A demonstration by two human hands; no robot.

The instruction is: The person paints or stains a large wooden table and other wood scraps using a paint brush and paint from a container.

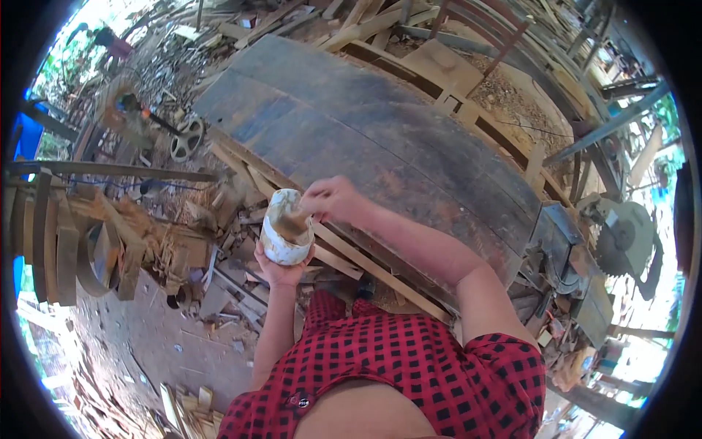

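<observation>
White and smeared, a small glue pot (285,235) sits cupped in the left hand (280,269), held up in front of the chest and over the near edge of a long, dark wooden slab (380,139) that runs away to the upper right. The left fingers wrap the pot from below and are closed on its base. The right hand (333,199) is closed on the handle of a brush or stirring stick (292,219), whose working end is down inside the pot's mouth; whether it has bristles I cannot tell, because it is caked in brownish paste.

To do this dipping and stirring well, I judge the pot should stay level, since its mouth looks a little tilted toward the right hand and a thick mix could creep over the rim. Short turns that stay inside the rim, followed by a wipe of the tool against the inner lip, would limit drips onto the red checked shirt (409,373) below. Keeping the left palm square under the base looks like the safest support, as the outside of the pot seems slick with old drips.

Under the slab a pale wooden batten (380,272) slants toward the lower right. Offcuts and shavings (183,249) litter the ground at left beside curved wooden pieces (66,249), and a circular saw blade (621,234) on its bench sits well apart at right
</observation>
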